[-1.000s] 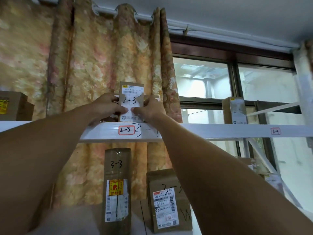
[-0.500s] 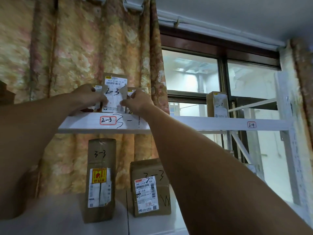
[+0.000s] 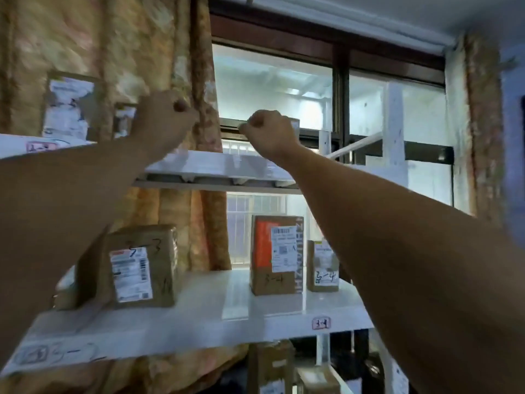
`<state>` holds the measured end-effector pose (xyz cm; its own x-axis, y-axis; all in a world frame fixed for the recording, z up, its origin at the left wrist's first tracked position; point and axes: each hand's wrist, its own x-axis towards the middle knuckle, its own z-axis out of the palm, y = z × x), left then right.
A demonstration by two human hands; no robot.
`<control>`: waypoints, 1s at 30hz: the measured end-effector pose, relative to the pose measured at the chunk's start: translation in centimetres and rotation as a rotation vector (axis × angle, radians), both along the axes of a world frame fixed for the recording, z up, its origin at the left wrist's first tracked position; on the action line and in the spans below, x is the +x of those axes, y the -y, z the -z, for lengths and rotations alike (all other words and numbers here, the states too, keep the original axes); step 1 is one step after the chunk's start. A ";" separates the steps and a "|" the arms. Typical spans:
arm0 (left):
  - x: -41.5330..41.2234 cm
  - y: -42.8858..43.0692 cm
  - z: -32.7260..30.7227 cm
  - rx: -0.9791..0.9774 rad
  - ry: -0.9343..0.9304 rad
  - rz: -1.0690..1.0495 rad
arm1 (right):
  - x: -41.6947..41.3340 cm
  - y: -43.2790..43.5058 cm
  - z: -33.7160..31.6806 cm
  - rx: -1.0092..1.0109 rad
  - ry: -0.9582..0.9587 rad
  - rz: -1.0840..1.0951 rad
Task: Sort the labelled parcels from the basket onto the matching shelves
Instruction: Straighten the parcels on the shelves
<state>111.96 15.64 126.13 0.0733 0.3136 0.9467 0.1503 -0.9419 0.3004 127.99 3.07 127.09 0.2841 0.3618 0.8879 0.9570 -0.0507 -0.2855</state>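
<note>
Parcel (image 3: 69, 106) with a white label stands upright on the upper shelf (image 3: 199, 163), far left against the curtain (image 3: 119, 46); its writing is too blurred to read. A smaller parcel (image 3: 125, 118) is just beside it on the right. Left hand (image 3: 164, 120) is raised right of both parcels, clear of them, fingers curled into a fist with nothing in it. Right hand (image 3: 267, 132) is up in front of the window (image 3: 272, 89), also curled and holding nothing, with a box edge (image 3: 295, 125) peeking out behind it. Red-outlined shelf tag (image 3: 39, 145) sits on the upper shelf's front edge, unreadable. On the lower shelf (image 3: 216, 302): a brown box marked 3-3 (image 3: 142, 265), an orange-faced box (image 3: 277, 254) and a small box marked 3-4 (image 3: 322, 265), above a 3-4 tag (image 3: 321, 323).
</note>
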 end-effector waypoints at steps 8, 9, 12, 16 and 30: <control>12.2 6.9 10.3 -0.031 -0.747 -0.022 | 11.7 8.3 7.0 -0.373 -0.103 0.093; 13.2 6.7 10.9 -0.066 -0.800 -0.043 | 12.9 8.6 7.7 -0.463 -0.074 0.181; 16.1 5.5 11.8 -0.050 -0.837 -0.094 | 16.2 8.8 10.3 -0.629 -0.055 0.324; 18.8 3.9 12.0 -0.005 -0.821 -0.144 | 18.9 7.7 13.6 -0.720 -0.093 0.391; 29.6 -0.4 14.5 -0.070 -0.894 -0.255 | 30.6 1.8 18.2 -0.692 -0.331 0.362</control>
